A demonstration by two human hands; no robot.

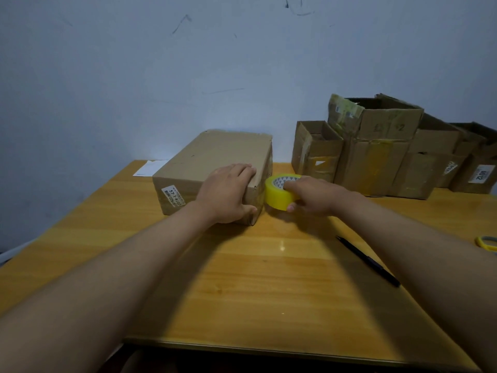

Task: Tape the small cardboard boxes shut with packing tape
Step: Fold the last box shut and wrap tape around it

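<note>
Black pen on wooden table, white paper at far edge, scuffed wall

A closed cardboard box sits on the table, with a tape roll touching its right side. Open boxes line the wall behind right. A pen lies nearer, right.

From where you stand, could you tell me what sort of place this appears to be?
Probably a small packing corner in a home or office: a wooden table against a scuffed wall, worn cardboard boxes in a row, and a yellow tape roll.
</note>
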